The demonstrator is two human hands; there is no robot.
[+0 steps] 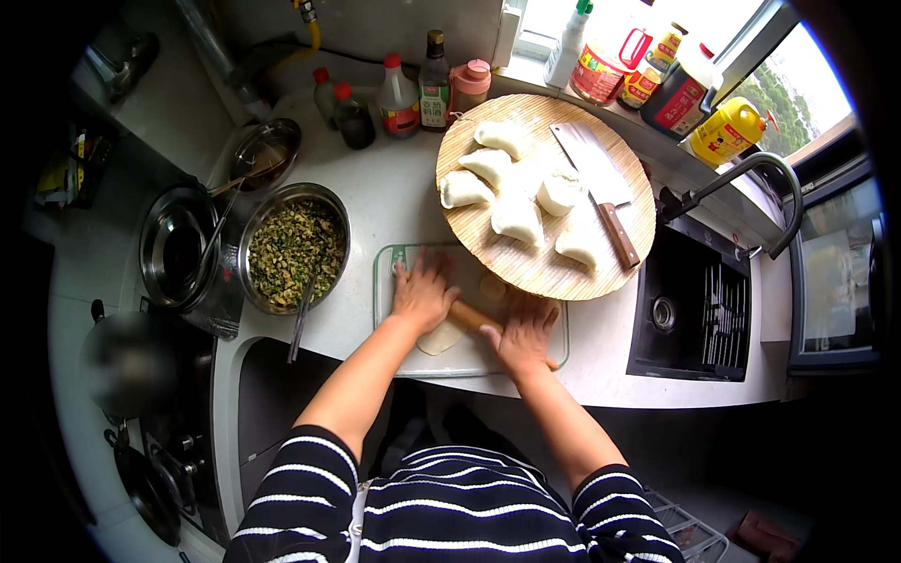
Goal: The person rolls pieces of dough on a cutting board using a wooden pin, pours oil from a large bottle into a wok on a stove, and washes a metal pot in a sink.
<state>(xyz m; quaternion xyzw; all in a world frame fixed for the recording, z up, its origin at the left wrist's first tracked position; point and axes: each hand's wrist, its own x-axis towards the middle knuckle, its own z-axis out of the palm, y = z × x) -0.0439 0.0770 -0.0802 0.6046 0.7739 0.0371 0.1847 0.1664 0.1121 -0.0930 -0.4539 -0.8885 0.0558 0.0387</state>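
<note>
A wooden rolling pin [475, 317] lies slantwise over a flat piece of dough [437, 339] on a green-edged cutting board [384, 281]. My left hand [422, 293] presses on the pin's upper left end, fingers stretched out and spread. On its lower right end rests my right hand [526, 338], its fingers extended forward and the thumb lying along the wood. Both palms hide the pin's ends in part. A small round of dough [492, 286] sits on the board just beyond the pin, between the hands.
A round woven tray [460, 223] overlaps the board's far right, bearing several dumplings [517, 218] and a cleaver [615, 211]. To the left stand a metal bowl of chopped filling [296, 246] with chopsticks [302, 319] and an empty-looking pot [176, 246]. A black sink [690, 310] is at right; bottles [399, 98] line the back.
</note>
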